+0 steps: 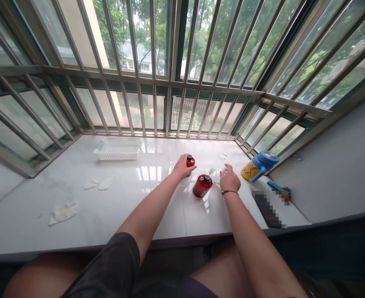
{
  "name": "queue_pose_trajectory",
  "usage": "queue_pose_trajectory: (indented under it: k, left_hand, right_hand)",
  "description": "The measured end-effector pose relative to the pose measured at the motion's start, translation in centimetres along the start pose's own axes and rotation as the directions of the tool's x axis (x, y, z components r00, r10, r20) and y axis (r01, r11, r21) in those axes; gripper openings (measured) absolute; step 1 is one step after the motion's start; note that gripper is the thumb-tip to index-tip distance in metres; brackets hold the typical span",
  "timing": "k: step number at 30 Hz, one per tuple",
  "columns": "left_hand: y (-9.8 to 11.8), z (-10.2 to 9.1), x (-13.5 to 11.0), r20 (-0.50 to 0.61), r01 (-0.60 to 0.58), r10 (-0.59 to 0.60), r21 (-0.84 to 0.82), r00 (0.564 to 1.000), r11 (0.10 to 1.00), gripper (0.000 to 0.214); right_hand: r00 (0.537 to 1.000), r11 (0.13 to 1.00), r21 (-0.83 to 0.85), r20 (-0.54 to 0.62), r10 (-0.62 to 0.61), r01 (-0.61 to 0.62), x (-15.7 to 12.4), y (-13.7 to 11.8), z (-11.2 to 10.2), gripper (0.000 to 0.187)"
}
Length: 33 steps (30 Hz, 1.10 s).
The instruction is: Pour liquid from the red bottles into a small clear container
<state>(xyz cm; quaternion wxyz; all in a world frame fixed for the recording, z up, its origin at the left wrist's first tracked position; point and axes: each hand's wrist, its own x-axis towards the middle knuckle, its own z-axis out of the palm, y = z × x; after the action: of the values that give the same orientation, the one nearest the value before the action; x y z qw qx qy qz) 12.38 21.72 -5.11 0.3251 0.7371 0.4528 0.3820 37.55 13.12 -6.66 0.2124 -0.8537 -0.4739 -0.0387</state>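
My left hand [181, 166] is wrapped round a small red bottle [190, 161] with a black cap, at the middle of the white counter. Just in front of it, nearer to me, a larger red bottle [202, 187] with a black cap stands upright, touched by neither hand. My right hand [230, 179], with a dark band at the wrist, is to the right of the larger bottle. Its fingers are curled together over something small and pale that I cannot make out. Between the hands lies a clear, shiny plastic piece [212, 171].
A white plastic basket [117, 155] sits at the back left of the counter [157, 207]. Crumpled white tissues [63, 213] lie on the left. To the right are a blue and yellow mug [258, 166], a blue strap [278, 188] and a dark phone-like slab [265, 209]. Metal bars line the window behind.
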Motion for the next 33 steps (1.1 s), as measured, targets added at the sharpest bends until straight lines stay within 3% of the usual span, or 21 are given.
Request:
queue_pose_trajectory:
  k: [5, 9, 13, 16, 20, 23, 27, 31, 33]
  left_hand:
    - [-1.8, -3.4, -2.2, 0.001, -0.010, 0.010, 0.057, 1.000, 0.998, 0.061]
    - [-4.2, -9.0, -5.7, -0.092, 0.040, -0.030, 0.115, 0.995, 0.993, 0.059]
    - [-6.7, -15.4, -9.4, -0.270, 0.152, -0.087, 0.232, 0.959, 0.961, 0.060]
    - [-8.3, -19.8, -11.8, -0.377, 0.258, -0.139, 0.287, 0.916, 0.922, 0.062]
    - [-9.6, -24.0, -14.3, -0.471, 0.333, -0.163, 0.306, 0.867, 0.892, 0.061]
    - [-10.1, -25.4, -15.5, -0.514, 0.353, -0.161, 0.301, 0.843, 0.886, 0.060]
    - [-10.3, -25.4, -15.9, -0.540, 0.377, -0.175, 0.290, 0.823, 0.879, 0.062]
    - [-10.2, -24.9, -15.8, -0.552, 0.399, -0.191, 0.287, 0.812, 0.871, 0.062]
    - [-10.1, -24.7, -15.9, -0.547, 0.390, -0.183, 0.290, 0.817, 0.874, 0.062]
  right_hand:
    - [0.993, 0.989, 0.095, 0.034, -0.114, 0.111, 0.2, -1.6, 1.1, 0.047]
    - [0.955, 0.942, 0.215, 0.086, -0.283, 0.259, 0.1, -3.4, 1.8, 0.047]
    - [0.886, 0.868, 0.326, 0.151, -0.439, 0.374, 0.4, -4.7, 2.1, 0.046]
    - [0.877, 0.855, 0.351, 0.156, -0.455, 0.381, 1.5, -3.8, 1.6, 0.047]
    - [0.918, 0.896, 0.313, 0.137, -0.372, 0.316, 2.9, -0.1, -0.3, 0.047]
    - [0.928, 0.914, 0.279, 0.145, -0.342, 0.293, 2.2, 2.8, -1.6, 0.047]
    - [0.916, 0.913, 0.262, 0.172, -0.362, 0.312, -0.5, 5.3, -2.8, 0.049]
    - [0.880, 0.880, 0.271, 0.172, -0.443, 0.390, -2.7, 6.1, -4.6, 0.064]
    - [0.892, 0.871, 0.266, 0.074, -0.445, 0.413, -4.0, 5.5, -6.0, 0.064]
